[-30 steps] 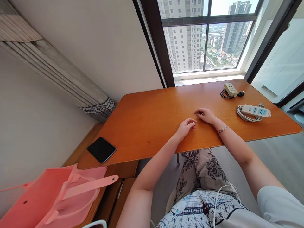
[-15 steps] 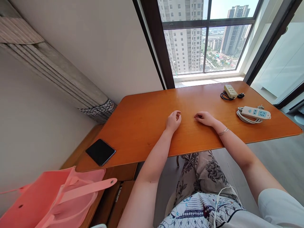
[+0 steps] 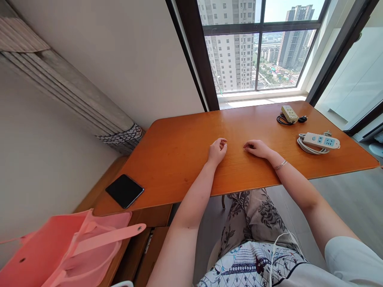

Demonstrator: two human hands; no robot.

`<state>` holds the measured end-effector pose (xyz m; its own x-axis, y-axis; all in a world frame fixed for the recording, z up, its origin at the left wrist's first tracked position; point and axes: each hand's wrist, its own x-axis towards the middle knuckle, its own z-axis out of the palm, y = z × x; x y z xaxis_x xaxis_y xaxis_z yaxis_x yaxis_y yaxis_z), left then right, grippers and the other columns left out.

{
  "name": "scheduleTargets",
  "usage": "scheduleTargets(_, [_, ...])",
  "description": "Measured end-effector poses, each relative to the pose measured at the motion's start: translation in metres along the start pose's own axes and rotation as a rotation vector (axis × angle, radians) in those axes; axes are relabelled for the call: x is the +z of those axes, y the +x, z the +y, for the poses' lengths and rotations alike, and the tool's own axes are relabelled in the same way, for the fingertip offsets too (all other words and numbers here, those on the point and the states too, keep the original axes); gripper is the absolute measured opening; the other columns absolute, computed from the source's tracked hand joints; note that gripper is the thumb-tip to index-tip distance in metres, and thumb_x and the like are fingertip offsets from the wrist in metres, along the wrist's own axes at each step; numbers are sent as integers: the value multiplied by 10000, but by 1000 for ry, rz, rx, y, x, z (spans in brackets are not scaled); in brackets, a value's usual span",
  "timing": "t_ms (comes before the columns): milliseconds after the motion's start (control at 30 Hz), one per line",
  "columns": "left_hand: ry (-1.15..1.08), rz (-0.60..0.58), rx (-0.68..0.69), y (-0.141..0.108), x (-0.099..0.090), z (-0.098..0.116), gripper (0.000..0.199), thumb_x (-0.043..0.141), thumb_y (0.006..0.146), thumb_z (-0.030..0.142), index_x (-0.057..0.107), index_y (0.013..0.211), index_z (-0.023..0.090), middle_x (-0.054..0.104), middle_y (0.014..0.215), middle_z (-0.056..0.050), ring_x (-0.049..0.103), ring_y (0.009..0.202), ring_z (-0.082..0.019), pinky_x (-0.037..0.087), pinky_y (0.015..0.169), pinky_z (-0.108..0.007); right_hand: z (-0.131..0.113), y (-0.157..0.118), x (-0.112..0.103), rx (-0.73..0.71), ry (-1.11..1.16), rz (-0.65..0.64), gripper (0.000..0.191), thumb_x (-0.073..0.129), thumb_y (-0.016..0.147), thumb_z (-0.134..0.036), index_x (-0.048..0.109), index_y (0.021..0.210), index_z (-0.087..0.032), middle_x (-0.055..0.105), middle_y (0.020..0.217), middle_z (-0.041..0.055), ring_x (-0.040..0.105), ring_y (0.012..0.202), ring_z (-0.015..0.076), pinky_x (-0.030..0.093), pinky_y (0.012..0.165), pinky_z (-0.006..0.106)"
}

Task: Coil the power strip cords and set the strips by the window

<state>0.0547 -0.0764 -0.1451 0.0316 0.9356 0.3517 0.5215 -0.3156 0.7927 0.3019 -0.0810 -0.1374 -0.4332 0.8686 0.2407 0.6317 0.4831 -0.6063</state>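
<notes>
Both forearms reach over the brown wooden table (image 3: 176, 159), and my hands rest on its top a short way apart. My left hand (image 3: 218, 150) lies on its side, fingers loosely bent and holding nothing. To its right, my right hand (image 3: 257, 148) rests palm down with its fingers slightly curled, and no object shows in it. Nearest to the right hand is a white power strip (image 3: 321, 140) with its pale cable coiled beside it. Farther back sits a yellowish power strip (image 3: 289, 114) with a black cord and plug.
A black tablet (image 3: 125, 191) lies at the table's left end. Below that end, a pink open bag or holder with a strap (image 3: 110, 239) stands by wooden drawers (image 3: 152, 251). A window (image 3: 260, 59) is behind the table, with a tied curtain (image 3: 119, 133) at left.
The whole view has shifted very slightly. My hands keep the same pose and place on the table, and the objects have not moved.
</notes>
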Motion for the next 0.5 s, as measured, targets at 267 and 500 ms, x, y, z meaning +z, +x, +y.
scheduleTargets(267, [-42, 10, -30, 0, -2, 4, 114, 599, 821, 186, 662, 913, 205, 625, 786, -9, 483, 601, -135, 429, 697, -296, -3, -1, -1, 19, -8, -16, 144, 637, 890, -185, 764, 959, -179, 775, 950, 53, 669, 813, 160, 496, 751, 261])
scheduleTargets(500, [-65, 17, -45, -1, -1, 4, 104, 608, 811, 178, 670, 890, 205, 627, 788, -10, 476, 605, -134, 430, 699, -295, -3, -1, -1, 9, -8, -5, 133, 645, 884, -189, 765, 941, -191, 770, 918, 44, 664, 786, 155, 490, 727, 256])
